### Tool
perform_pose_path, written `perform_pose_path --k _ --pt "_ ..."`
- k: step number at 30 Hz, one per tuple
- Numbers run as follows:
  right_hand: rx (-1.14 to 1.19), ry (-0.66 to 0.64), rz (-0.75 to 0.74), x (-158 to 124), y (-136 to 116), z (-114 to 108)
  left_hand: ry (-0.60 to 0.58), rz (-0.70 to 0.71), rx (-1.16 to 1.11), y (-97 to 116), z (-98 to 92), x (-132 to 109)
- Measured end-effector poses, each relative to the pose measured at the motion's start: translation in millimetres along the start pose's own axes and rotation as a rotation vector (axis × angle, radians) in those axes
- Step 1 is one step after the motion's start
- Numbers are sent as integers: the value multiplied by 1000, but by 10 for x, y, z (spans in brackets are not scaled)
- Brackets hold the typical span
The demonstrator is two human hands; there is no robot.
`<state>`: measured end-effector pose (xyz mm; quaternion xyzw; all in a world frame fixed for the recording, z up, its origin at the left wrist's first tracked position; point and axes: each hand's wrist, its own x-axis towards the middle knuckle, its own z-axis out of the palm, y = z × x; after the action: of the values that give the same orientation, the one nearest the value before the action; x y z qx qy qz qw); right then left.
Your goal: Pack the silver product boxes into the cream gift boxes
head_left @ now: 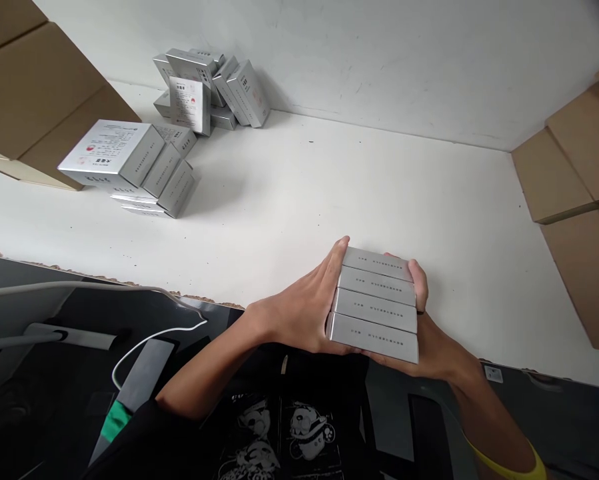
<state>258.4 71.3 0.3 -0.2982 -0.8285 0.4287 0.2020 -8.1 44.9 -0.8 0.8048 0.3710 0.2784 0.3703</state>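
Observation:
Between my two hands is a row of several silver-grey boxes [374, 300], pressed together with their printed narrow sides facing up. My left hand [312, 303] clasps the left end of the row, its thumb side along the far left corner. At the right end, my right hand [422, 320] grips the same boxes, with fingertips showing at the far right corner and part of the hand hidden beneath or behind them. The boxes are over the front part of the white table [289, 200]; whether they touch it I cannot tell.
A stepped stack of silver boxes [134, 167] stands at the left. Behind it, against the wall, leans a loose heap of similar boxes [204, 87]. Brown cartons [49, 87] rise at far left, and more cartons [574, 180] at far right. A white cable [149, 333] hangs below the table's rough edge.

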Motion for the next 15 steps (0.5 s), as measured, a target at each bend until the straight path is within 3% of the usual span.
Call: perform_pose_path --k 9,15 --pt "-14 57 -98 -49 84 1 31 -14 -21 20 -74 -51" --pt "35 29 11 -64 101 4 57 -25 -30 -26 -106 -40"
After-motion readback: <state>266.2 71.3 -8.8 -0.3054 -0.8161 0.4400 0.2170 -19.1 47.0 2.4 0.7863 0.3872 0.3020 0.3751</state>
